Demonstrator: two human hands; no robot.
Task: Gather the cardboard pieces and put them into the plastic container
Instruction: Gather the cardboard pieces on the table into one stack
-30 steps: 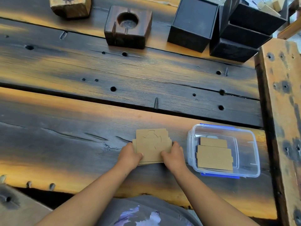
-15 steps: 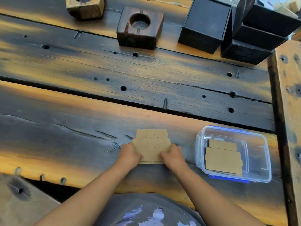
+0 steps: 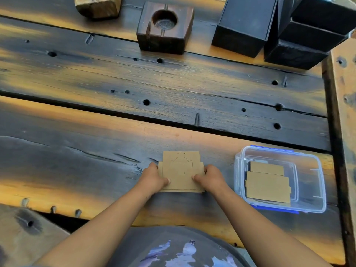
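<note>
A small stack of flat brown cardboard pieces (image 3: pixel 181 170) lies on the dark, scorched wooden plank table (image 3: pixel 96 132), caught between the two hands. The left hand (image 3: pixel 154 179) grasps the stack's left edge and the right hand (image 3: pixel 211 179) grasps its right edge; each thumb lies on the top sheet, with the fingers curled round the sides. The top sheet has a curved cut line in it, and the sheets under it stick out a little on the far side of the hands.

Just to the right of the right hand, not touching it, stands a clear rectangular plastic container with blue clips (image 3: pixel 320 182), open at the top. Two more flat brown cardboard sheets (image 3: pixel 267 186) lie on its floor, one partly over the other.

Well beyond the hands, at the far edge of the table, sit a dark brown wooden block with a round hollow (image 3: pixel 165 27), a paler rough wooden block (image 3: pixel 98 6) to its left, and a group of black square boxes (image 3: pixel 244 26) to its right. Below the forearms shows a grey printed shirt (image 3: pixel 173 247).
</note>
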